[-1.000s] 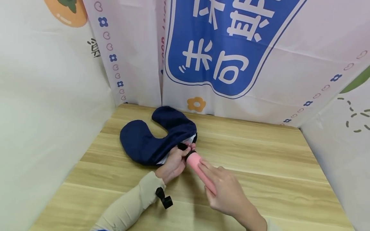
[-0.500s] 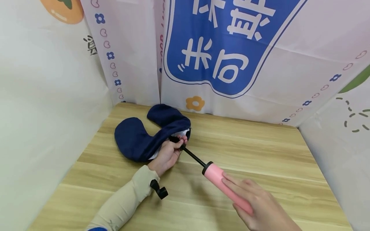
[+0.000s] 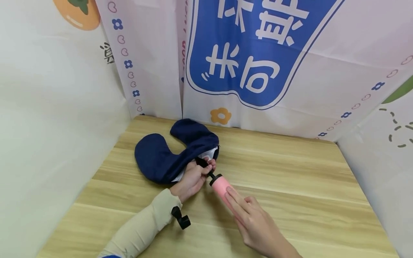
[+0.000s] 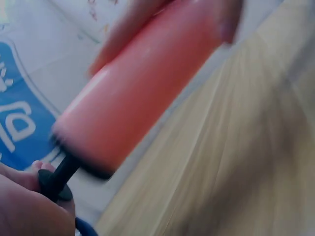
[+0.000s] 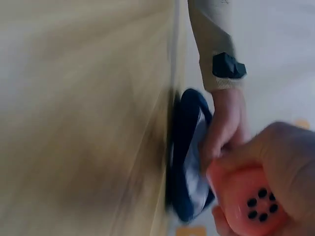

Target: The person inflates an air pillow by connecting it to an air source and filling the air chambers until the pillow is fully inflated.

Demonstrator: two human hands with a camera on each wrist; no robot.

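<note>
A navy U-shaped neck pillow (image 3: 155, 157) lies on the table, its seam open along the near side with white material (image 3: 209, 154) showing inside. At that opening my left hand (image 3: 191, 178) pinches the black front end of a pink hand pump (image 3: 222, 188). My right hand (image 3: 259, 224) grips the pump's pink barrel from behind. Between the two hands a short length of black rod (image 4: 65, 169) shows in the left wrist view. Several dark holes dot the barrel's end (image 5: 241, 196) in the right wrist view. What the pump's tip meets inside the pillow is hidden.
The wood-grain table (image 3: 290, 172) is bounded by printed white cloth (image 3: 322, 89) at the back and pale walls at both sides. A black mount (image 3: 181, 218) sticks out from the left wrist over the beige sleeve (image 3: 142, 222).
My right hand first drew the pink barrel back, baring a long black rod, then pushed it forward again toward the left hand. The left hand keeps its grip at the pillow's opening.
</note>
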